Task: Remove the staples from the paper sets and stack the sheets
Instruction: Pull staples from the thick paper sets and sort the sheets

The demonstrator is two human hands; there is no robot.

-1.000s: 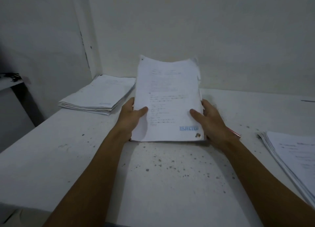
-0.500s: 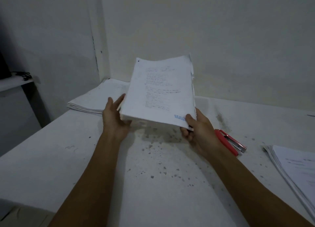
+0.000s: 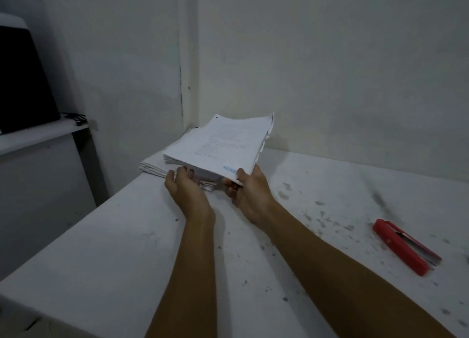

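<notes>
Right hand (image 3: 250, 188) grips 1 paper bundle (image 3: 223, 145), left hand (image 3: 184, 185) relaxed under it (1 red stapler (image 3: 403, 246) nr).

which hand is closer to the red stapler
Right. The right hand grips the paper bundle's near corner, up-left of the red stapler; the left hand supports the bundle farther left.

Both arms outstretched; left hand (image 3: 186, 189) fingers straight, palm up; right hand (image 3: 250, 192) thumb-pinched.
</notes>
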